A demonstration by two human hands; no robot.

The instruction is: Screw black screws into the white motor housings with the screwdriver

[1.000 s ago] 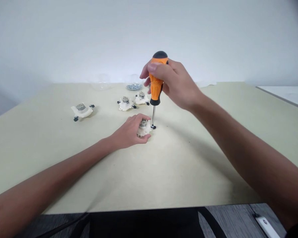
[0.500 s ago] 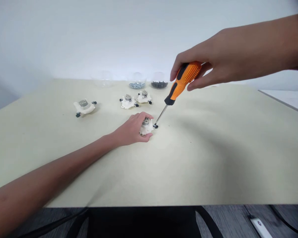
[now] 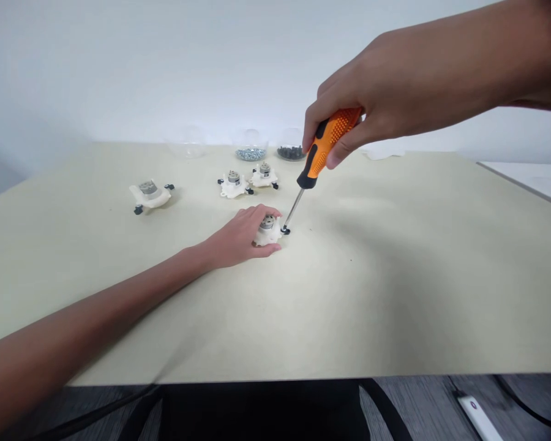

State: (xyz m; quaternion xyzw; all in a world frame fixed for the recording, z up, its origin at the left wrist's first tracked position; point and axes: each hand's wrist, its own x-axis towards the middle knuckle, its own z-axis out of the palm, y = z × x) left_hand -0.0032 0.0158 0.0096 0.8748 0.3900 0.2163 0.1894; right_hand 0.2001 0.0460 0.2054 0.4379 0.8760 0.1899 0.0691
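Observation:
My left hand point(image 3: 243, 237) grips a white plastic motor mount point(image 3: 270, 235) with a round silver motor point(image 3: 268, 222) on it, holding it against the table. Thumb and fingers wrap its left side and hide part of it. My right hand point(image 3: 362, 101) is closed round the orange and black handle of a screwdriver point(image 3: 326, 147). The tool slants down to the left, and its tip meets the small black piece point(image 3: 285, 231) at the mount's right edge. Whether a screw sits under the tip is too small to tell.
Similar motor mounts stand behind, two near the middle point(image 3: 233, 185) point(image 3: 264, 176) and one at the left point(image 3: 150, 195). Along the back are clear bowls, one with silver screws point(image 3: 250, 153), one with black pieces point(image 3: 291, 152). A power strip point(image 3: 480, 416) lies on the floor.
My right hand has turned round and shifted slightly left and down with the screwdriver, whose tip stays on the black piece. My left hand keeps its hold on the mount. The view has shifted a little.

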